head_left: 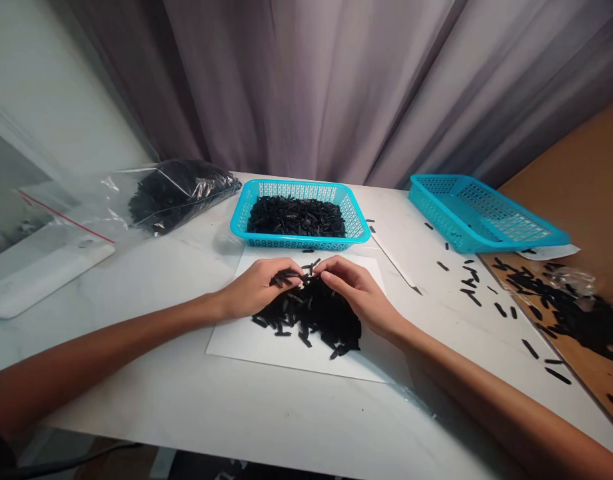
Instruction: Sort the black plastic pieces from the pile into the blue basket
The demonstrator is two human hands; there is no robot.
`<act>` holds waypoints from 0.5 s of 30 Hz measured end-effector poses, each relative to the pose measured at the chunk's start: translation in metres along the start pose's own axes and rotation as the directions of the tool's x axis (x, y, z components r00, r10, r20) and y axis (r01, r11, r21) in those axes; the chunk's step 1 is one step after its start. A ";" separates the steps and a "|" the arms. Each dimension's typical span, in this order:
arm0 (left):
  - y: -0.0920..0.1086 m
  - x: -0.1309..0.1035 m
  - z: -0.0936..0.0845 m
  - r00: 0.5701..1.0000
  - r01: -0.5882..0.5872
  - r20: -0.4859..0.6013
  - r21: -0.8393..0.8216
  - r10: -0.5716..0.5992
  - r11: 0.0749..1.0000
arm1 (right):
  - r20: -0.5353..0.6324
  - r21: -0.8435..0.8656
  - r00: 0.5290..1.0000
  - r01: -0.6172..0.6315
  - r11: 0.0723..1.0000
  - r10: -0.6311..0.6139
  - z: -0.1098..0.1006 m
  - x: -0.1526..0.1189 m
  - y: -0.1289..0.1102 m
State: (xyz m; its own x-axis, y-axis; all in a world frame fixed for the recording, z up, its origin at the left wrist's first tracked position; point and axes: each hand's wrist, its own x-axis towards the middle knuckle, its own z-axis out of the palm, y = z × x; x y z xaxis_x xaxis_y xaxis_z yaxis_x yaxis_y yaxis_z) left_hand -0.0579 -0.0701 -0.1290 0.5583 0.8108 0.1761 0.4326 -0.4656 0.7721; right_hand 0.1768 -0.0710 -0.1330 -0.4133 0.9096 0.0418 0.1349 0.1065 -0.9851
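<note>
A pile of small black strips (331,320) lies on a white sheet (236,347) in the middle of the table. At the pile's left upper edge, my left hand (259,287) is closed round several black pieces that stick out between thumb and fingers. My right hand (359,290) pinches at the pile's top, its thumb and fingertips together by a dark strip close to the left fingertips. Just beyond both hands stands a blue basket (359,223), partly filled with more black strips.
A clear bag (181,193) of black pieces lies at the back left, near a white object (46,277). A second blue basket (486,217) stands at the back right. Loose strips scatter across the right side onto a brown surface (516,293). A curtain (306,87) hangs behind.
</note>
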 end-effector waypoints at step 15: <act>0.037 0.055 0.009 0.988 -0.120 0.103 0.013 0.118 0.993 | 0.206 0.718 0.860 -0.457 0.526 0.467 0.015 0.021 -0.004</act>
State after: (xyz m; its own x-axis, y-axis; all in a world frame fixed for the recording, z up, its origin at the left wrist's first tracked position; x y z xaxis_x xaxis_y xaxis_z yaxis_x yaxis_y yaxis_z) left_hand -0.0048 -0.0457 -0.0963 0.6754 0.7093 0.2016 0.3720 -0.5637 0.7375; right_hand 0.1537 -0.0583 -0.1310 -0.4778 0.7494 -0.4584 -0.3864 -0.6479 -0.6564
